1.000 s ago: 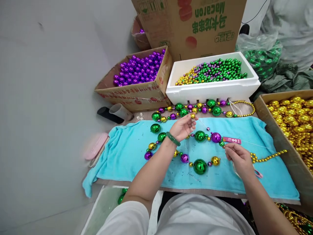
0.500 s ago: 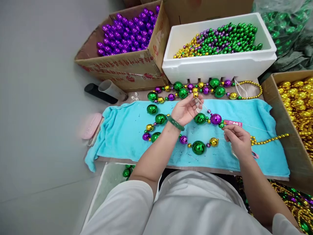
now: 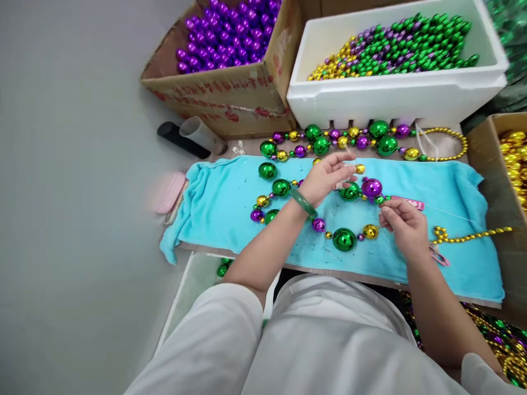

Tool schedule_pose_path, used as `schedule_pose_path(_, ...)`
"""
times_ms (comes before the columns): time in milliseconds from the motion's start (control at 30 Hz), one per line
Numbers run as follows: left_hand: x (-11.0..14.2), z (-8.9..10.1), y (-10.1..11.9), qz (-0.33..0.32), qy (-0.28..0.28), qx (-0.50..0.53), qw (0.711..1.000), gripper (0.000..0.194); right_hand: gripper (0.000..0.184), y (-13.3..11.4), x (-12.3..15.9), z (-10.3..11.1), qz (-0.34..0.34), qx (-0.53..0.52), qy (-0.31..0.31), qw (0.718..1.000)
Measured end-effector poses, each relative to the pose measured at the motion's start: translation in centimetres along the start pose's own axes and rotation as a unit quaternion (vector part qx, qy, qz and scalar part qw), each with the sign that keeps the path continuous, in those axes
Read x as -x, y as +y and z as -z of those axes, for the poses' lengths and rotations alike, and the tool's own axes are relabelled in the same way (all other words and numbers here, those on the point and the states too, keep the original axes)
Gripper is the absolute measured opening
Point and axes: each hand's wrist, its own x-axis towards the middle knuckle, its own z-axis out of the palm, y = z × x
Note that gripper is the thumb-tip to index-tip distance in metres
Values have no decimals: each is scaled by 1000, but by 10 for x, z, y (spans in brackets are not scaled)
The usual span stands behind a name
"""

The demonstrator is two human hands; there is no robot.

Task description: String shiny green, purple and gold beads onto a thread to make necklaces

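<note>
On the blue towel [image 3: 222,192] lies a curved bead strand with large green beads [image 3: 344,239], gold ones and a purple bead [image 3: 372,187]. My left hand [image 3: 329,176] is raised over its upper row, fingertips at a thin, blurred string. A small gold bead [image 3: 359,169] is just right of those fingertips. My right hand [image 3: 403,222] pinches the strand's right end beside a small green bead [image 3: 379,200]. A fine line runs rightward from there across the towel. Part of the strand is hidden under my left hand and wrist.
Behind the towel lies a bead necklace [image 3: 320,145], before a purple-bead carton [image 3: 214,90] and a white foam box [image 3: 395,96]. A carton [image 3: 489,164] of gold beads is at right. Pink scissors [image 3: 440,256] and a gold bead chain [image 3: 477,237] lie nearby.
The small gold bead has come away from my left fingertips, down and right toward the purple bead. My left fingers have loosened around it. My right hand stays at the strand's end.
</note>
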Motion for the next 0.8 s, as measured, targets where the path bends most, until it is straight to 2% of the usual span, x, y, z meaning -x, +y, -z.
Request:
schedule_pose_path(67, -2, 32, 6, -55, 77, -137, 986, 26, 15, 2, 0, -1, 11, -9, 14, 1000)
schedule_pose_path(133, -5, 80, 9, -98, 196, -274, 937, 22, 14, 4, 0, 1, 23, -20, 30, 999)
schedule_pose_path(200, -8, 132, 5, -68, 271, -389, 878, 21, 15, 7, 1, 4, 22, -24, 32, 999)
schedule_pose_path(267, -10, 174, -6, 5, 279, -456, 845, 25, 15, 8, 1, 7, 15, -20, 26, 999)
schedule_pose_path(300, -10, 188, -13, 26, 264, -469, 842, 29, 15, 8, 1, 8, 14, -16, 25, 999)
schedule_pose_path(367, -10, 205, -26, 35, 238, -470, 849, 39, 15, 7, 1, 9, 20, -7, 31, 999)
schedule_pose_path(433, -8, 206, -34, 9, 243, -459, 855, 46, 15, 7, 3, 8, 25, -5, 40, 999)
schedule_pose_path(533, 0, 188, -31, -47, 258, -421, 868, 50, 12, 7, 7, 4, 21, 7, 28, 999)
schedule_pose_path(667, 17, 136, -8, -82, 171, -267, 945, 54, 10, 3, 15, -2, 25, 37, -30, 999)
schedule_pose_path(733, 24, 109, 4, -93, 138, -225, 960, 55, 10, 0, 18, -4, 28, 41, -47, 998)
schedule_pose_path(800, 28, 88, 13, -106, 121, -216, 963, 57, 11, -3, 20, -5, 32, 45, -50, 997)
